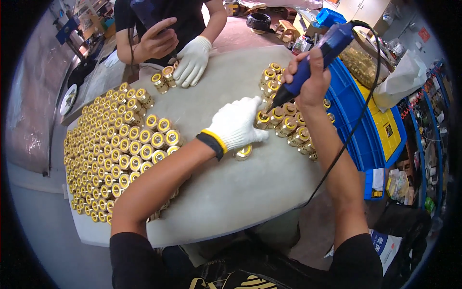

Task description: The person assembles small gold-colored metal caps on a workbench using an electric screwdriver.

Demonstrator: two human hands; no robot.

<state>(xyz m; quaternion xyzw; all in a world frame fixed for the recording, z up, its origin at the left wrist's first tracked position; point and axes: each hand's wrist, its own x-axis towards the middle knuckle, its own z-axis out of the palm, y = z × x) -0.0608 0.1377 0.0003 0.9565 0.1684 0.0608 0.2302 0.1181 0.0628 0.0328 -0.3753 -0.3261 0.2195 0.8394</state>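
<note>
My right hand (312, 79) is bare and wrapped round a blue and black corded electric screwdriver (308, 72). The tool slants down to the left, its tip at the top of a brass fitting (263, 120) with a yellow ring. My left hand (236, 121), in a white knitted glove with a yellow cuff, grips that fitting between thumb and fingers. Just below the glove one separate brass fitting (244, 152) stands on the table. Several more brass fittings (287, 126) cluster to the right, partly hidden by my right forearm.
Many brass fittings (115, 149) fill the left side of the grey table (216, 192). Across it, a person's gloved hand (192, 61) rests near two fittings; their bare hand (156, 43) holds a dark blue tool. Blue bins (353, 113) stand right. The cable (353, 120) hangs past my right forearm.
</note>
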